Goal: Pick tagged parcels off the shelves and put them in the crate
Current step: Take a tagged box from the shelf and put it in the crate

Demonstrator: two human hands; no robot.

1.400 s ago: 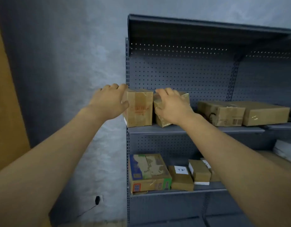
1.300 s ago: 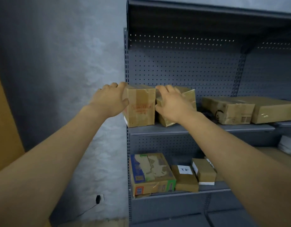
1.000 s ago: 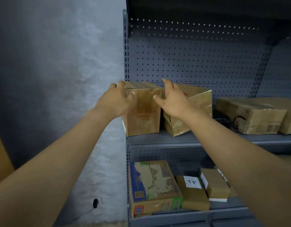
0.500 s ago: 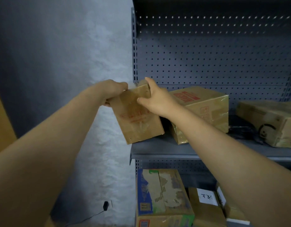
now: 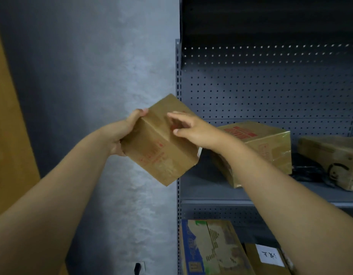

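Note:
A brown cardboard parcel point(image 5: 161, 155) with faint red print hangs tilted in the air, just left of the grey shelf unit's upright point(image 5: 178, 80) and clear of the shelf board point(image 5: 207, 193). My left hand point(image 5: 122, 133) grips its left end, thumb on the top edge. My right hand point(image 5: 193, 130) lies on the parcel's upper face with loosely spread fingers. A white corner, perhaps a tag point(image 5: 199, 151), shows at the parcel's right side under my right wrist. No crate is in view.
On the same shelf sit a film-wrapped box with red lettering point(image 5: 271, 147), a black bag point(image 5: 306, 171) and another brown box point(image 5: 334, 155). The shelf below holds a blue printed carton point(image 5: 211, 249) and a box with a white label point(image 5: 269, 255). A wooden panel point(image 5: 11, 135) stands at far left.
The parcel has left the shelf board, moved left and toward me, and tipped further over. My left hand went from its top edge to its left end; my right hand's fingers loosened.

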